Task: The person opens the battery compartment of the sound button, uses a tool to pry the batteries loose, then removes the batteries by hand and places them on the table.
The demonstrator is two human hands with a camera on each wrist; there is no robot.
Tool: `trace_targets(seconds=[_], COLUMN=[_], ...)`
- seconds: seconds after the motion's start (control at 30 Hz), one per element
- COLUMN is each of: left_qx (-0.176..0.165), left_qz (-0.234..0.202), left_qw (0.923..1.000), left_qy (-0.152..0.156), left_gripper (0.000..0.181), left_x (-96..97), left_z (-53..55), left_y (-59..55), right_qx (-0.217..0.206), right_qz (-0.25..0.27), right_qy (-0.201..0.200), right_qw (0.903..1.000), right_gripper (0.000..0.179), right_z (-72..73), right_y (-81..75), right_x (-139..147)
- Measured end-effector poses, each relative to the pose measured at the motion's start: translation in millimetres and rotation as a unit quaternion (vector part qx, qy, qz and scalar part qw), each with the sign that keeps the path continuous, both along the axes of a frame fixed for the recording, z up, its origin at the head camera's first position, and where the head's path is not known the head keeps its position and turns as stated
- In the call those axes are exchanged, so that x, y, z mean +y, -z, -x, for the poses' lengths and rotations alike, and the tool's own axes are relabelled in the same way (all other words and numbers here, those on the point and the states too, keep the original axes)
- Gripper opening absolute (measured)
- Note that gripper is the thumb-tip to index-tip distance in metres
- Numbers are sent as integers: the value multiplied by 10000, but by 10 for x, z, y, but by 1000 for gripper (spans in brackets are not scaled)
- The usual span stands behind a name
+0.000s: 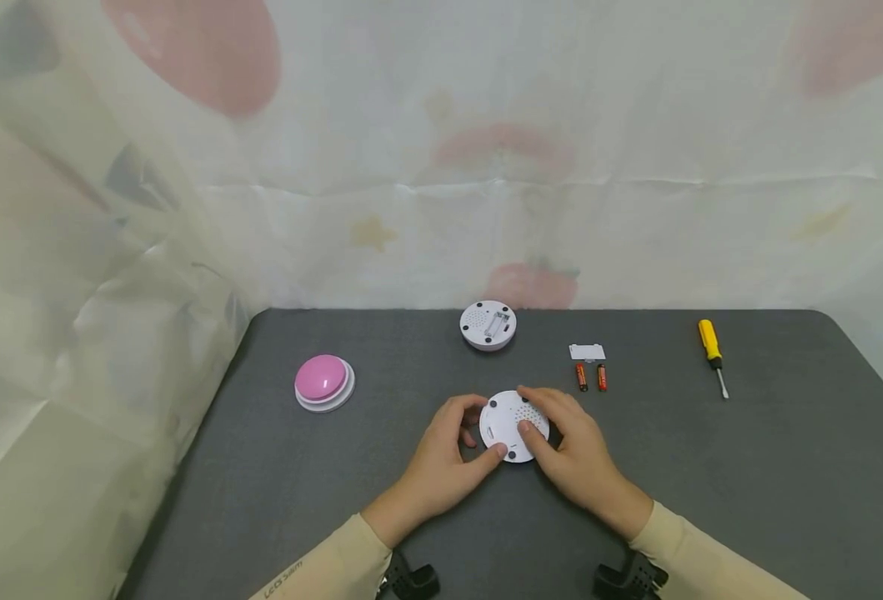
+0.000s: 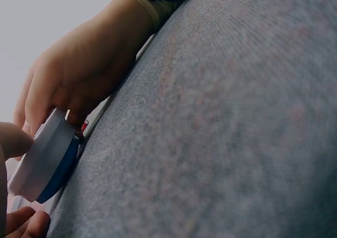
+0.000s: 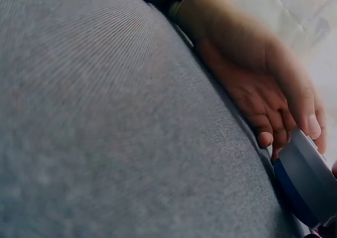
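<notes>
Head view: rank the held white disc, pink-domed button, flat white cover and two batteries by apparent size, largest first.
1. White disc and pink-domed button: unsure; the disc spans slightly more but may be nearer.
2. Flat white cover.
3. Two batteries, alike in size.

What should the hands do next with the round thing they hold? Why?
The right hand could perhaps feel for an opening on the held push button: its thumb rests on the white underside, and the far upturned button shows an open battery compartment.
</notes>
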State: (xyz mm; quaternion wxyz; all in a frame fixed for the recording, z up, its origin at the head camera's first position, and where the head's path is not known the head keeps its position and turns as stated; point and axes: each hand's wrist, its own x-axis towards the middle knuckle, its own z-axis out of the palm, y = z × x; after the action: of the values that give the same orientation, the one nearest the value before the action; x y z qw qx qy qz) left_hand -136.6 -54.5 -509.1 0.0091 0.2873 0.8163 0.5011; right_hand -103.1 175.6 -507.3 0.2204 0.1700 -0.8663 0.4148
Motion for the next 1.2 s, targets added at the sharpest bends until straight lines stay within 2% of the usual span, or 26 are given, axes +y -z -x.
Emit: trace_targets(seconds=[0.17, 0.43, 0.6, 0.83, 0.97, 1.2], left_qx=[24, 2, 21, -156, -117, -165], left_qz=[182, 223, 224, 95, -86, -163], left_qw=[9998, 9997, 9997, 9998, 9998, 9996], left_qy=[71, 103, 116, 55, 102, 144], left_gripper=[68, 68, 68, 67, 63, 56], left_x=[-3, 0, -3, -10, -9, -9], left_z=[11, 43, 45, 31, 22, 0], left_y=[-18, -41, -43, -55, -42, -19], right_qx=[-118, -114, 150, 787, 900, 680], right_qz=[-183, -84, -40, -67, -203, -396], right_qy=[67, 87, 136, 244, 132, -238], right_qw=[9997, 9999, 9998, 9966, 9956, 9966], right_gripper=[53, 49, 44, 22, 19, 31], right_z=[0, 41, 41, 58, 51, 1], right_y=[-12, -44, -51, -41, -29, -19], right_x=[-26, -28, -32, -35, -20, 1])
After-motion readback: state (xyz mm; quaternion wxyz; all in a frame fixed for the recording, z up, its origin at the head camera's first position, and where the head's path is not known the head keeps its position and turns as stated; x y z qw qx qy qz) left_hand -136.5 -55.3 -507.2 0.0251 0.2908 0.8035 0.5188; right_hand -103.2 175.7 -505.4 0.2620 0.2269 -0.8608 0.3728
